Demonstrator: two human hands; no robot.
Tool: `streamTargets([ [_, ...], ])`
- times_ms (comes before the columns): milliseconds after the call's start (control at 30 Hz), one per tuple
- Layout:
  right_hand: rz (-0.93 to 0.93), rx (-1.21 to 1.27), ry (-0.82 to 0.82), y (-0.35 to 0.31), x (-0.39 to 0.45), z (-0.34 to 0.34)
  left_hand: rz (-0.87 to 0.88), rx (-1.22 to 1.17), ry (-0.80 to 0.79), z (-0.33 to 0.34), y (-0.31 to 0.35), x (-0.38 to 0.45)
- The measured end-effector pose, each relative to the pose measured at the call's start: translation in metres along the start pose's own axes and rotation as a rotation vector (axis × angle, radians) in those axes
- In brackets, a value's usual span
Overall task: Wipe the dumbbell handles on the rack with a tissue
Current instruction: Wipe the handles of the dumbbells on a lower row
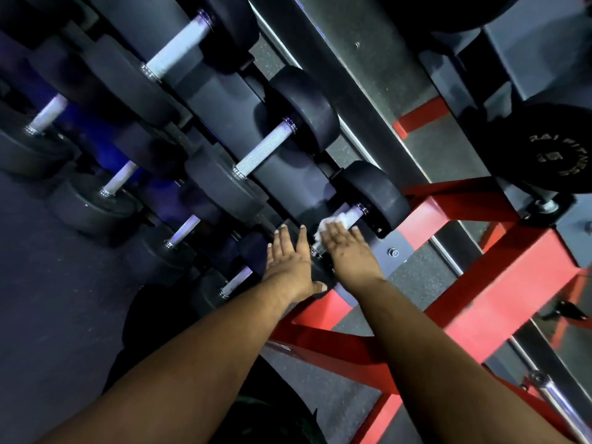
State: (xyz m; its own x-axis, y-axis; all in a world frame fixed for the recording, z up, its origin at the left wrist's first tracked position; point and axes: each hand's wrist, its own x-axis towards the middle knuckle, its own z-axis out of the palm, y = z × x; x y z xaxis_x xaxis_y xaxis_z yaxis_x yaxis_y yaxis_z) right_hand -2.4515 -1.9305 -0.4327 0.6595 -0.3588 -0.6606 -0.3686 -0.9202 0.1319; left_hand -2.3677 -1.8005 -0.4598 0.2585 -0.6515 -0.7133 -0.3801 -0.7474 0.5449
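Note:
Black dumbbells with silver knurled handles lie in rows on a red and dark rack (499, 261). My right hand (347, 248) lies flat, fingers straight, pressing a white tissue (333, 221) onto the handle (354, 213) of the nearest upper-row dumbbell, beside its black head (373, 197). My left hand (290, 262) rests open on that dumbbell's other black head, fingers spread. The handle's near end is hidden under my right hand.
More dumbbell handles (264, 150) (177, 48) run up the upper row, and a lower row (184, 230) sits to the left. A black weight plate (559, 149) hangs at the right. A chrome bar (557, 400) crosses the lower right. Dark floor (48, 315) lies at the left.

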Motion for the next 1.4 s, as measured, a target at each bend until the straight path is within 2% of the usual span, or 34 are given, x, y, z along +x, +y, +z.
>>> streamTargets([
  [100, 0.18, 0.037, 0.064, 0.009, 0.007, -0.002, 0.003, 0.0, -0.012, 0.0, 0.0, 0.001],
  [267, 0.141, 0.253, 0.03, -0.021, -0.014, 0.01, 0.011, -0.007, -0.02, -0.001, 0.0, 0.0],
  [500, 0.319, 0.304, 0.195, -0.009, 0.005, 0.006, 0.001, 0.021, -0.032, -0.003, 0.001, -0.002],
  [567, 0.251, 0.304, 0.199, -0.014, 0.002, 0.016, 0.001, 0.017, -0.037, -0.004, 0.001, -0.001],
  [667, 0.133, 0.156, 0.187, -0.014, -0.006, 0.028, -0.004, 0.036, -0.028, -0.002, 0.0, 0.0],
  [800, 0.222, 0.068, 0.28, 0.0, 0.004, 0.012, -0.006, 0.056, -0.019, -0.004, 0.001, 0.0],
  [867, 0.235, -0.055, 0.231, 0.005, 0.008, 0.005, -0.007, 0.074, -0.012, -0.004, 0.003, -0.001],
  [1033, 0.121, -0.356, 0.17, 0.022, 0.005, -0.005, 0.001, 0.077, -0.007, -0.002, 0.001, 0.001],
  [1200, 0.034, -0.535, 0.123, 0.025, 0.013, -0.014, 0.013, 0.074, -0.007, -0.001, -0.001, 0.001],
  [1300, -0.049, -0.52, 0.07, 0.027, 0.022, -0.031, 0.016, 0.07, -0.002, -0.001, -0.001, 0.001],
  [1400, -0.152, -0.438, 0.083, 0.029, 0.03, -0.032, 0.018, 0.066, -0.006, -0.001, 0.0, 0.002],
])
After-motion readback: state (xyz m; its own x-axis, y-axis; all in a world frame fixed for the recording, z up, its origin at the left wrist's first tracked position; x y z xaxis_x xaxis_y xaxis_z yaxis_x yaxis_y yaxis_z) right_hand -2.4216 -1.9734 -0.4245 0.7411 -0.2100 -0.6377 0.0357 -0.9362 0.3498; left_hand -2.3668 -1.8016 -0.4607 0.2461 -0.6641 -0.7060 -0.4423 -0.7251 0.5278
